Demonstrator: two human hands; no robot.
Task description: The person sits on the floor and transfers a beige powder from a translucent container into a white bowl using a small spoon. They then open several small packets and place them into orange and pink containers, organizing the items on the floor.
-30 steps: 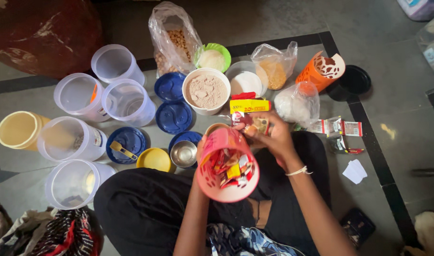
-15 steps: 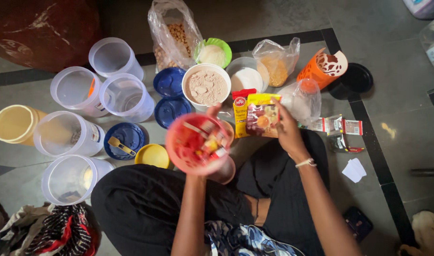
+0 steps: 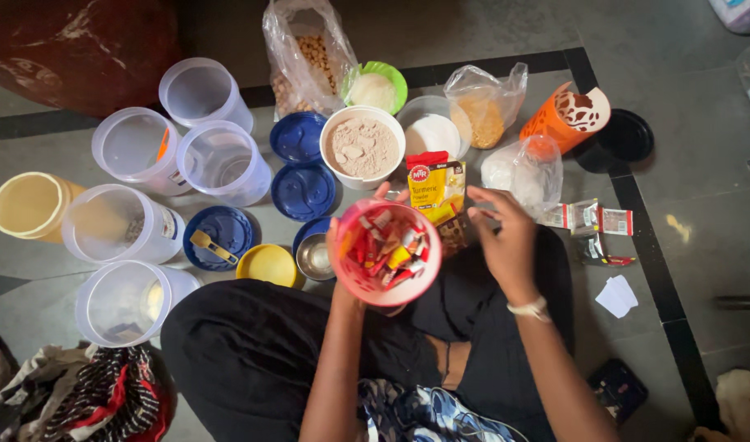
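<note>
A pink plastic jar [image 3: 383, 254] full of small red and yellow sachets sits near the middle of the scene, held up over the lap of a person seated on the floor. The left hand [image 3: 346, 258] grips the jar from its nine o'clock side, fingers wrapped around the wall and fingertips showing at the twelve o'clock rim. At three o'clock from the jar, the right hand [image 3: 502, 237] hovers with fingers spread and loose, grasping nothing, just beside a yellow and red spice packet [image 3: 436, 188] that stands at one o'clock from the jar. I cannot tell whether the fingertips touch the packet.

At twelve o'clock from the jar is a white tub of brownish powder [image 3: 362, 147]. Two blue lids [image 3: 305, 164] lie at eleven o'clock, and a small steel cup [image 3: 315, 255] rests at nine o'clock, touching a yellow lid [image 3: 266, 263]. Farther toward nine and ten o'clock stand several empty clear containers [image 3: 223, 160], a yellow tub [image 3: 27, 205], and a blue lid holding a small yellow scoop [image 3: 218, 237].

At one to two o'clock are a clear bag of orange powder [image 3: 485, 110], a bag of white powder [image 3: 522, 168] and an orange tumbler [image 3: 567, 119] lying on its side next to a black lid [image 3: 624, 139]. A strip of small sachets [image 3: 592, 217] lies at three o'clock on the tiled floor [image 3: 686, 188]
</note>
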